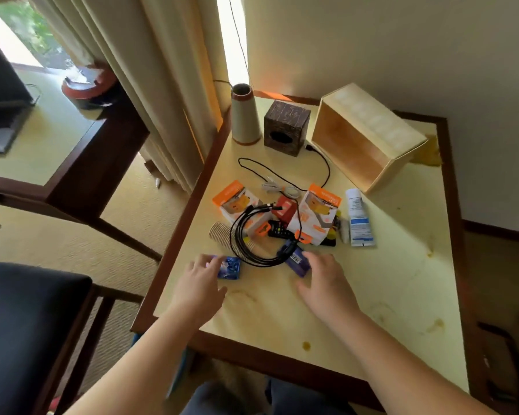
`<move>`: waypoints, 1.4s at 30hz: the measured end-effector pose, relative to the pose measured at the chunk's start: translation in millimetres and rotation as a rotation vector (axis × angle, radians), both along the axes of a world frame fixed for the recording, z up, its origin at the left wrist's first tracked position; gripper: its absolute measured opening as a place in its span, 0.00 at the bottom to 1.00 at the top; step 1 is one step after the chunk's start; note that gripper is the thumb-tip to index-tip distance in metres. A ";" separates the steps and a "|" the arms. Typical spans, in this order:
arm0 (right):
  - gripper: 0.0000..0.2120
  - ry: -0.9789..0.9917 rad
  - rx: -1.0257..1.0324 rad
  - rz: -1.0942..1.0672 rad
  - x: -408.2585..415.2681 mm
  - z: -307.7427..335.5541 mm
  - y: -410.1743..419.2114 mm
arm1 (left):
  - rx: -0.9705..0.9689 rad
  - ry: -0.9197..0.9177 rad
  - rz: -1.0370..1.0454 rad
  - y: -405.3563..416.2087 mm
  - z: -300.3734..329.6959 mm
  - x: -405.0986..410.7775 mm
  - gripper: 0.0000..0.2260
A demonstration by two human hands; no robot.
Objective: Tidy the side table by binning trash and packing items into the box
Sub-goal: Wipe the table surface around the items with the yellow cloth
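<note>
A clutter pile lies mid-table: two orange-and-white packages (239, 205) (317, 217), a coiled black cable (253, 235), a white tube (358, 218), a ribbed paper cup (222, 235) on its side and small dark items. My left hand (201, 283) reaches to a blue wrapper (229, 268), its fingers touching the wrapper's left edge. My right hand (324, 280) reaches to a purple-blue packet (295, 260), fingertips on its right end. An open wooden box (369, 136) lies on its side at the back right.
The yellow side table (387, 280) has a dark wood rim. A cone-shaped vase (244, 115) and a dark cube holder (285, 127) stand at the back. A black cord (282, 172) trails across. A dark chair (27, 324) sits at left, curtains behind.
</note>
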State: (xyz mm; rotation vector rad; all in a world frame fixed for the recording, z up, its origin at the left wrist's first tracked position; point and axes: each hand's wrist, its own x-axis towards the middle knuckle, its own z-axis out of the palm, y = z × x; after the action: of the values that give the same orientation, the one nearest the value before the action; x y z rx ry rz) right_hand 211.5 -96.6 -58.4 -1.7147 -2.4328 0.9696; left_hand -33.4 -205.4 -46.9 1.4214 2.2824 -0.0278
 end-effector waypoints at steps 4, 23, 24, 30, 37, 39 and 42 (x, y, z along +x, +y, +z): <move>0.28 -0.085 0.052 0.065 -12.6 -20.3 13.3 | 0.003 0.066 0.015 16.0 -11.2 -1.1 0.30; 0.24 0.042 0.089 -0.428 65.5 55.5 75.1 | 0.210 -0.045 -0.145 124.2 103.5 -59.6 0.28; 0.23 0.061 0.133 -0.451 59.6 56.9 87.3 | 0.242 -0.052 -0.141 145.1 100.2 -57.4 0.28; 0.18 0.291 0.118 -0.529 1.0 46.6 162.4 | 0.183 0.001 -0.262 261.1 51.1 -41.0 0.28; 0.15 0.199 -0.006 -0.481 -29.9 20.9 216.6 | 0.082 0.057 -0.277 314.9 10.7 -29.7 0.26; 0.14 0.137 -0.046 -0.478 -31.0 14.3 225.7 | 0.037 0.048 -0.293 315.7 5.4 -28.9 0.28; 0.14 0.098 -0.073 -0.451 -32.0 5.0 230.1 | 0.069 -0.041 -0.282 301.6 14.4 -25.7 0.31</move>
State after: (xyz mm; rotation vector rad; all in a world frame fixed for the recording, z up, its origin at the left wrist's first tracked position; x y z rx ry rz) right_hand 179.6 133.6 -53.4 -2.0537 -1.8477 1.0536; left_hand -59.1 96.2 -32.5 1.7536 2.0511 -0.0064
